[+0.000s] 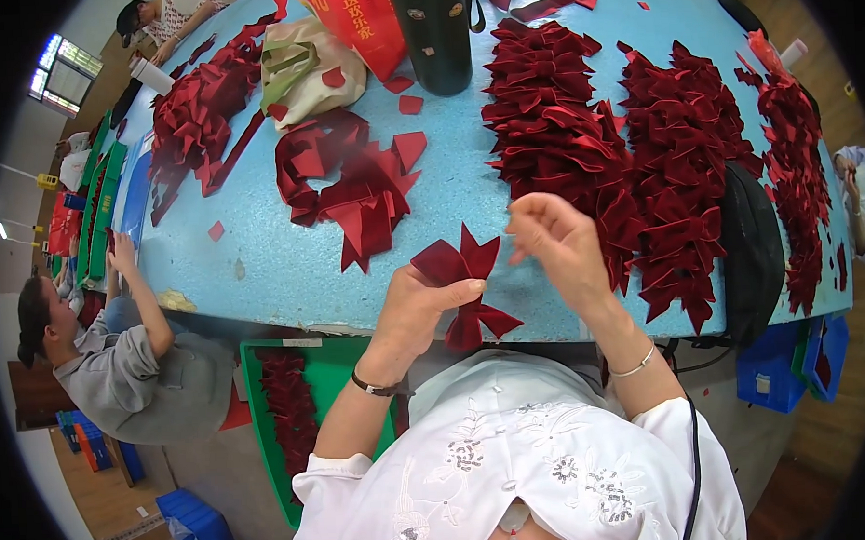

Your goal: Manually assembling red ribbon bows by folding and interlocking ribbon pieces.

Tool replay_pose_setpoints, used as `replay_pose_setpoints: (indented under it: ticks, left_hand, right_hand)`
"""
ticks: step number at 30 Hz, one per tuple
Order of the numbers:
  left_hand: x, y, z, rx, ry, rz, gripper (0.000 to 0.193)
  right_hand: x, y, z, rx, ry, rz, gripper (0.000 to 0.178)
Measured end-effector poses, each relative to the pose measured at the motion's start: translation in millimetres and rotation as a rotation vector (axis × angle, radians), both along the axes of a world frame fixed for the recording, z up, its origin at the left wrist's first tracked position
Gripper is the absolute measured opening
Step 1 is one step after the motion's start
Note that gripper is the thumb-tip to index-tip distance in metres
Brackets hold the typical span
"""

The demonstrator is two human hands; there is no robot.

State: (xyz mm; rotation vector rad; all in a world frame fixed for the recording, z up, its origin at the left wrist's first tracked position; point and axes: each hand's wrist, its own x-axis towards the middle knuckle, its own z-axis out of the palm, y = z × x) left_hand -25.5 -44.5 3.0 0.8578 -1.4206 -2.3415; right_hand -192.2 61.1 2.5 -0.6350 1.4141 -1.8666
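My left hand (417, 304) pinches a dark red velvet bow (466, 322) at its middle, thumb on top, just over the table's near edge. The bow's loops and pointed tails spread out around my fingers. To its right, my right hand (555, 245) is raised with thumb and fingers drawn together; whether something thin is between them I cannot make out. Ahead of my left hand lies a loose heap of cut velvet ribbon (351, 182). Beside my right hand stand thick rows of finished-looking red bows (546, 111), with another row of bows (680, 182) further right.
A black bottle (432, 38), a cream cloth bag (308, 73) and a red paper bag (359, 22) stand at the back of the blue table (269, 277). A black bag (752, 256) hangs at the right edge. A green crate (336, 390) holds bows below. A co-worker (137, 360) sits left.
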Motion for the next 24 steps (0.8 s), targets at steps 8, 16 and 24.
replay_pose_setpoints:
  ticks: [8, 16, 24]
  left_hand:
    - [-3.6, 7.6, 5.6, -0.087, -0.017, -0.026, 0.020]
    - [-10.9, -5.3, 1.9, -0.151, -0.040, 0.239, 0.011]
    - [-21.2, 2.6, -2.5, -0.166, 0.056, 0.368, 0.010]
  right_hand:
    - [4.7, 3.0, -7.1, 0.024, 0.106, 0.215, 0.012]
    - [12.2, 23.6, -0.7, 0.040, 0.370, 0.078, 0.010]
    - [45.1, 30.5, -3.1, 0.185, 0.329, 0.208, 0.022]
